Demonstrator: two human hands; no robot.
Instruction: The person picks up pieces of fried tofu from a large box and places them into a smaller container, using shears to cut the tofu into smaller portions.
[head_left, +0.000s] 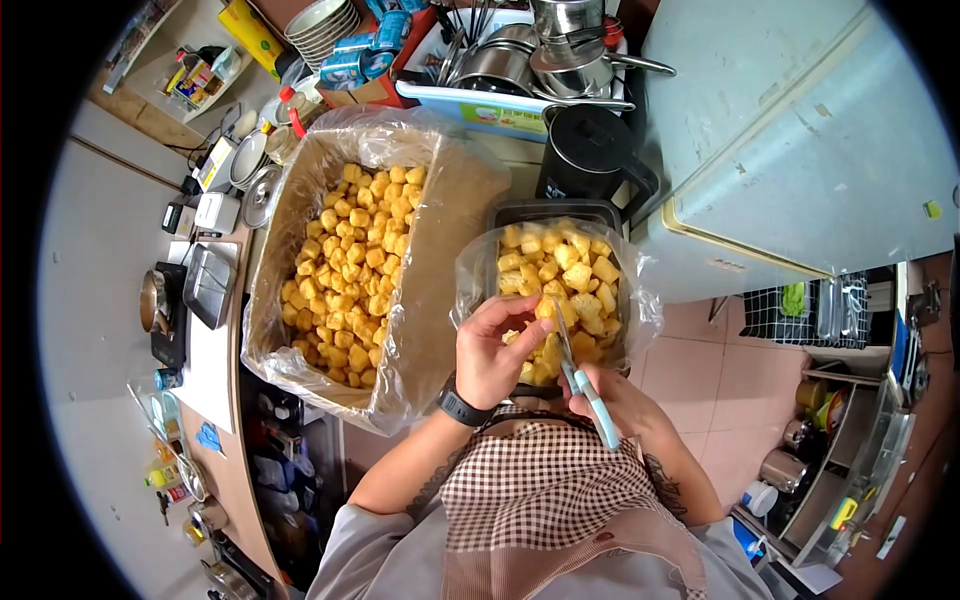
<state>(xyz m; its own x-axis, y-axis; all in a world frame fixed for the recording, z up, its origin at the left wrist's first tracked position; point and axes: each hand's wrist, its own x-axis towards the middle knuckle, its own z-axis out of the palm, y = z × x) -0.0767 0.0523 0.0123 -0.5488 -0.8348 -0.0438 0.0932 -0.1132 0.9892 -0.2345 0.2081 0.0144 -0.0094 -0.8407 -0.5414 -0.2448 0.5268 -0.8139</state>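
My left hand (497, 345) pinches a yellow puffed piece (546, 308) between thumb and fingertips. Knife or scissors, the tool (596, 408) in my right hand (617, 398) has a light blue handle and a thin metal blade that reaches up to the piece. Both hands are over a black tray (553, 212) lined with clear plastic, which holds larger yellow pieces, some showing pale insides. To the left stands a plastic-lined cardboard box (445, 230) with many small round yellow pieces (350, 270).
Behind the tray stands a black kettle (585, 150). Metal pots (500, 65) fill a rack at the back. A pale fridge (760, 130) is at the right. On the left counter lies a metal tray (210, 285). A wire basket (805, 310) stands at the far right.
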